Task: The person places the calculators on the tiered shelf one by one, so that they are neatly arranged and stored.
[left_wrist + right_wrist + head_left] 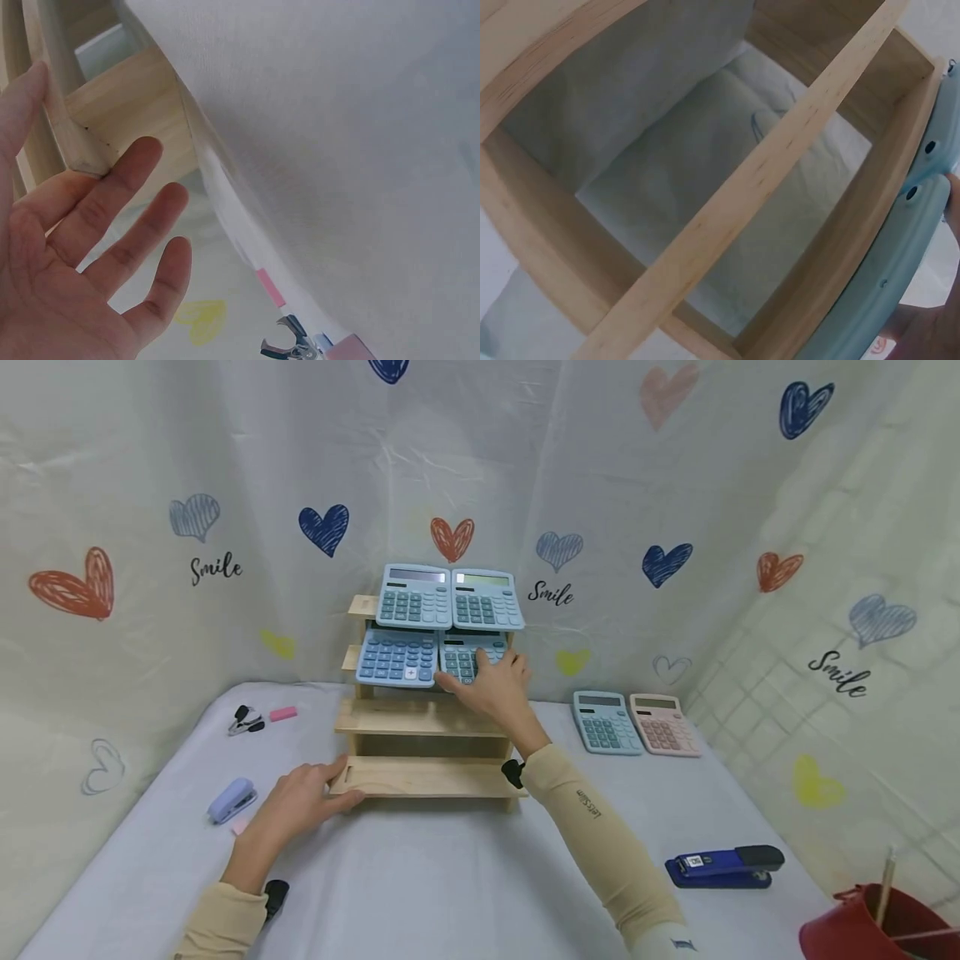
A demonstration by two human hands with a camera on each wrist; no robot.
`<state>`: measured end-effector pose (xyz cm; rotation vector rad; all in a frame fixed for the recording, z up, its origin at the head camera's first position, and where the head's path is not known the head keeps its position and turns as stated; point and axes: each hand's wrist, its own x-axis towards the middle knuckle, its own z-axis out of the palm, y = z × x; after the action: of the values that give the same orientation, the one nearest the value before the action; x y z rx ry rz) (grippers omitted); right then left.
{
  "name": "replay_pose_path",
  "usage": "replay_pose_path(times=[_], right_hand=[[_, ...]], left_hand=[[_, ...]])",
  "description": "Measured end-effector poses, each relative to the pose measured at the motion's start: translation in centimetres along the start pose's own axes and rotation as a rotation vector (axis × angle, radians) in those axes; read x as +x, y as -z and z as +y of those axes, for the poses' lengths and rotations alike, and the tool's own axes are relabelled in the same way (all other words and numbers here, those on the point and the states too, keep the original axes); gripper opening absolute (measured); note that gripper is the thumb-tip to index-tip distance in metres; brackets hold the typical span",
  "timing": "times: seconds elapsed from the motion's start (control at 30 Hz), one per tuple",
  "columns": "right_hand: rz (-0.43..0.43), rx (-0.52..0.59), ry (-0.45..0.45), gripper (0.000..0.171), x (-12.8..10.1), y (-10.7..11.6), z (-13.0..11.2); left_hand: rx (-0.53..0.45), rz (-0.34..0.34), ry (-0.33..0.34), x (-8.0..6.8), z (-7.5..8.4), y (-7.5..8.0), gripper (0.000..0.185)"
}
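Observation:
A tiered wooden rack [420, 718] stands mid-table. Two blue calculators [414, 596] [486, 599] lie on its top tier and a third blue one [397, 656] on the left of the second tier. My right hand [495, 685] grips a teal calculator [465, 652] on the right of the second tier. In the right wrist view the teal calculator [900, 255] shows its underside against the rack [765, 172], with a fingertip [922, 334] below it. My left hand [311, 789] rests with straight fingers on the bottom tier's left corner. The left wrist view shows the left hand [90, 247] as an open palm at the rack [127, 97].
A teal calculator [606, 722] and a pink calculator [663, 724] lie to the right of the rack. A dark blue stapler [723, 867] and a red bucket [862, 927] are at the front right. At the left lie a lilac stapler [232, 799], a staple remover [244, 720] and a pink eraser [282, 713].

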<state>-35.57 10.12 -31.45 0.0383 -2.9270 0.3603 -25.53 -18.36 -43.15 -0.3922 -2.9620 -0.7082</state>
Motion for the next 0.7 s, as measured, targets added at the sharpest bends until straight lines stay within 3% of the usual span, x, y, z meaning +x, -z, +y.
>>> replay_pose_path(times=[0.37, 0.6, 0.7], right_hand=[[0.005, 0.096, 0.005, 0.097, -0.2, -0.3, 0.8], [0.132, 0.181, 0.095, 0.079, -0.7, -0.4, 5.4], [0.187, 0.204, 0.081, 0.072, -0.8, -0.4, 8.1]], left_hand=[[-0.001, -0.009, 0.013, -0.1, 0.3, 0.0, 0.078], [0.001, 0.001, 0.006, 0.0, 0.1, 0.0, 0.078], [0.005, 0.001, 0.001, 0.1, 0.0, 0.0, 0.078]])
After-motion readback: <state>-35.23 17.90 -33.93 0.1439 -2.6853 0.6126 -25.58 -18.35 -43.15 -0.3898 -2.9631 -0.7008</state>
